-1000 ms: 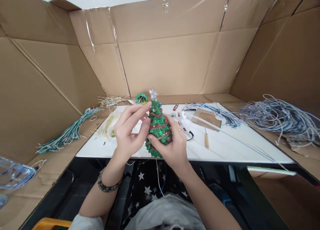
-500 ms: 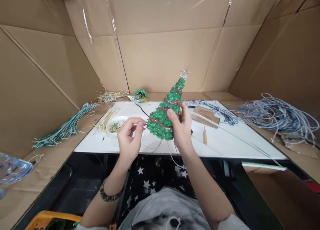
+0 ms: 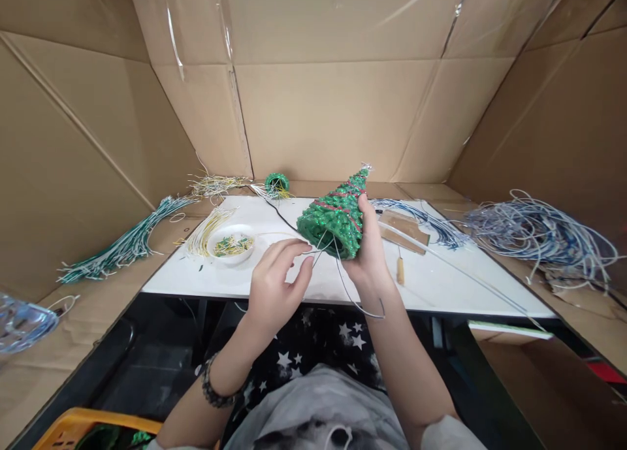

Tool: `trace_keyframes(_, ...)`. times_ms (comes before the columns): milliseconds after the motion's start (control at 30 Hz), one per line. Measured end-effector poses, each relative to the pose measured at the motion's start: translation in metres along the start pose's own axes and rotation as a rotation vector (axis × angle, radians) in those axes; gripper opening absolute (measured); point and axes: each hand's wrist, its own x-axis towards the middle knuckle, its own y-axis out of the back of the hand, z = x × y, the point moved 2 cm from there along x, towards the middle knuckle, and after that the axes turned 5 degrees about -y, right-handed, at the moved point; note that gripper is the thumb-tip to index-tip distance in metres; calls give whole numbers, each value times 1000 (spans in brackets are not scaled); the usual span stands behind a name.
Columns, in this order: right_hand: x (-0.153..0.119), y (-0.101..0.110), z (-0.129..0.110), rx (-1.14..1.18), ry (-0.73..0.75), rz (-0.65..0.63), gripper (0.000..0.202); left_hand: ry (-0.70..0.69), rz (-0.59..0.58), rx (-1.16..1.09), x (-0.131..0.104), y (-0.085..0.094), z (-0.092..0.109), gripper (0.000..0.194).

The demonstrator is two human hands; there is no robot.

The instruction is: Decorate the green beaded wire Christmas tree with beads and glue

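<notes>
The right hand [image 3: 369,260] is raised over the counter [image 3: 455,290], its forearm slanting up from the near side, fingers and thumb curled around the one green tree [image 3: 337,208] in a closed hold. The tree is held tilted above the middle of the counter, its tip up and to the right and its hollow base turned toward the person. Several thin wires [image 3: 350,298] come out of the base.

The left hand [image 3: 279,287] is at the left of the base, palm inward, thumb and forefinger slightly apart beside the wires; whether its grip has caught one, I cannot tell.

Toward the counter's left edge sit one white bowl [image 3: 230,260] of clippings and one yellow-white bundle [image 3: 198,238]. Right of the tree are one cardboard piece [image 3: 409,223], one wooden-handled tool [image 3: 400,271] and, by the far right corner, one blue-white bundle [image 3: 443,228]. One green ring-shaped piece [image 3: 277,181] lies just past the far edge. Beyond the left edge is one green-white bundle [image 3: 117,247]; beyond the right edge, one big blue-white tangle [image 3: 533,231].
</notes>
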Motion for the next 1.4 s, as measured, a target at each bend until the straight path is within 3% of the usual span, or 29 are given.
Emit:
trace_keyframes(167, -1, 1, -2, -46, 38, -3, 63, 78, -138, 223, -7, -15, -4, 18)
trace_keyframes(300, 0, 1, -5, -66, 50, 16, 63, 180, -188, 239, -10, -18, -9, 20)
trace_keyframes(400, 0, 2, -4, -66, 57, 27, 58, 185, -198, 208, -9, -18, -13, 12)
trace_keyframes(500, 0, 3, -1, -40, 41, 29, 55, 154, -184, 185, -8, -16, -15, 3)
trace_keyframes(700, -3, 4, 3, 50, 17, 179, 47, 52, -140, 190, -3, -6, -16, 14)
trace_keyframes(967, -10, -1, 0, -97, 182, 233, 45, -46, 70, 205, 1, 5, -26, 15)
trace_keyframes(1100, -13, -1, 1, -146, 240, 254, 46, -38, 45, 115, 3, 8, -31, 15)
trace_keyframes(1200, -17, -5, -1, -135, 266, 264, 43, 70, -35, -107, 4, 4, -30, 17)
trace_keyframes(1400, -25, -14, -3, -158, 291, 235, 44, 537, -143, -756, -4, -17, -32, 30)
